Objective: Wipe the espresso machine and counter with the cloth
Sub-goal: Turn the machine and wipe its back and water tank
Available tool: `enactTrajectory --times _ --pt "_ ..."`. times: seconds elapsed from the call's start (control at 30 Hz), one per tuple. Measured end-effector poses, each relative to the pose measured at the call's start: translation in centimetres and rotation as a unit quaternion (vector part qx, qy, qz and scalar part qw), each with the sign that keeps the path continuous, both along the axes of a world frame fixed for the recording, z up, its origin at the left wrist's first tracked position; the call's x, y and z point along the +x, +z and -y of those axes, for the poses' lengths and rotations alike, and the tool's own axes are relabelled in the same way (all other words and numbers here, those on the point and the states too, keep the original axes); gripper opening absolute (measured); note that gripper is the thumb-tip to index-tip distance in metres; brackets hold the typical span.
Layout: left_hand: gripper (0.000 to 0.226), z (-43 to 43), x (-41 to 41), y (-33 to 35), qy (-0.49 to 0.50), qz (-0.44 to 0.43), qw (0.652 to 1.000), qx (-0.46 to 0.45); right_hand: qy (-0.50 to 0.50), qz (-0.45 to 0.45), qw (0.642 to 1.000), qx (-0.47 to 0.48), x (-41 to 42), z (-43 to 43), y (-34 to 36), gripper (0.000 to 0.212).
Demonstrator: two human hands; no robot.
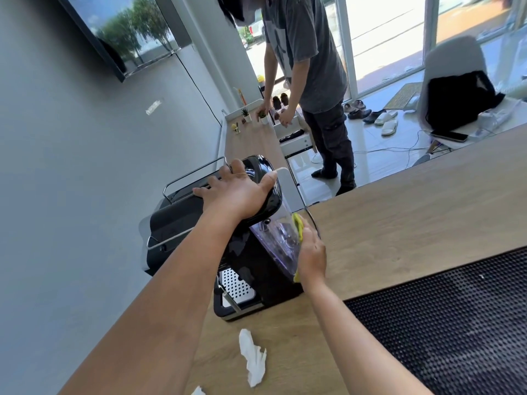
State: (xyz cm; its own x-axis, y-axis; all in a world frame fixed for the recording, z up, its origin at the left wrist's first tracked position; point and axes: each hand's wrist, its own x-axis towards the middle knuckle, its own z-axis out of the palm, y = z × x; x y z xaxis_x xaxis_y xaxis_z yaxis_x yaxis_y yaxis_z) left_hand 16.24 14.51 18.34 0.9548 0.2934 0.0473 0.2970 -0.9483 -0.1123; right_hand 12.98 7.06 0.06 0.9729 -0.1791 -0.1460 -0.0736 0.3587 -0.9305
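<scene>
Left hand [233, 192] flat, steadying espresso machine [245, 258]. Right hand [312, 252] presses cloth [299, 227] to its 3 o'clock side. I'd wipe counter [399, 209] next.

Room as I see it from my remote station. Left of the left fingers [235, 168]: plain grey painted wall [57, 166] carrying a dark wall-mounted flat screen [114, 32]. Beyond the right fingers [309, 232]: tall glass windows [385, 38] admitting bright daylight, glossy pale tiled floor [370, 138], rounded grey shell chair [456, 61].
</scene>
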Motion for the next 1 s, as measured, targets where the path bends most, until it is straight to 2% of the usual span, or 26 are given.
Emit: enactTrajectory --times 0.07,0.13,0.2,0.3,0.4,0.43,0.5,0.6,0.63,0.7,0.77,0.83,0.9,1.0 --pt "0.094 0.0 0.0 -0.1 -0.004 0.000 1.000 0.000 -0.023 -0.054 0.998 0.013 -1.3 -0.7 -1.6 0.042" --pt "0.094 0.0 0.0 -0.1 -0.003 0.002 1.000 0.000 -0.058 -0.059 0.996 0.017 -3.2 -2.3 -0.7 0.046" --pt "0.093 0.1 0.1 0.0 -0.001 0.002 1.000 0.000 -0.061 0.002 0.998 -0.001 -5.0 -4.0 2.5 0.051" --pt "0.093 0.0 0.0 -0.2 -0.003 0.001 1.000 0.000 -0.106 0.153 0.981 -0.054 -5.0 -5.0 6.7 0.052" --pt "0.093 -0.2 0.1 -0.2 -0.003 0.003 1.000 0.001 -0.190 0.242 0.943 -0.127 -2.8 -4.8 4.3 0.049" --pt "0.093 -0.3 0.1 -0.3 -0.003 0.002 1.000 0.002 -0.202 0.233 0.940 -0.147 -2.6 -5.1 2.2 0.048" --pt "0.094 -0.3 0.2 -0.4 -0.004 0.001 1.000 0.001 -0.211 0.144 0.954 -0.157 -3.3 -5.7 -2.0 0.050" --pt "0.094 -0.2 0.2 -0.3 -0.002 0.004 1.000 0.006 -0.228 0.042 0.968 -0.095 -4.0 -6.7 -3.5 0.049" --pt "0.094 -0.1 0.2 -0.3 -0.001 0.005 1.000 0.009 -0.229 0.046 0.970 -0.064 -3.9 -6.9 -2.3 0.049" --pt "0.094 -0.3 0.2 -0.3 0.002 0.007 1.000 0.009 -0.217 0.123 0.968 -0.027 -3.9 -7.3 1.3 0.049" --pt "0.094 -0.3 0.3 -0.4 0.001 0.008 1.000 0.012 -0.218 0.201 0.954 -0.034 -3.9 -7.2 4.3 0.049" --pt "0.094 -0.3 0.2 -0.4 0.001 0.009 1.000 0.012 -0.223 0.221 0.947 -0.072 -3.3 -6.8 4.2 0.049" --pt "0.094 -0.3 0.2 -0.3 -0.002 0.006 1.000 0.012 -0.231 0.197 0.946 -0.113 -2.9 -6.2 1.3 0.046" --pt "0.095 -0.3 0.0 -0.2 -0.006 0.002 1.000 0.015 -0.238 0.075 0.961 -0.121 -2.7 -5.1 -4.5 0.043"
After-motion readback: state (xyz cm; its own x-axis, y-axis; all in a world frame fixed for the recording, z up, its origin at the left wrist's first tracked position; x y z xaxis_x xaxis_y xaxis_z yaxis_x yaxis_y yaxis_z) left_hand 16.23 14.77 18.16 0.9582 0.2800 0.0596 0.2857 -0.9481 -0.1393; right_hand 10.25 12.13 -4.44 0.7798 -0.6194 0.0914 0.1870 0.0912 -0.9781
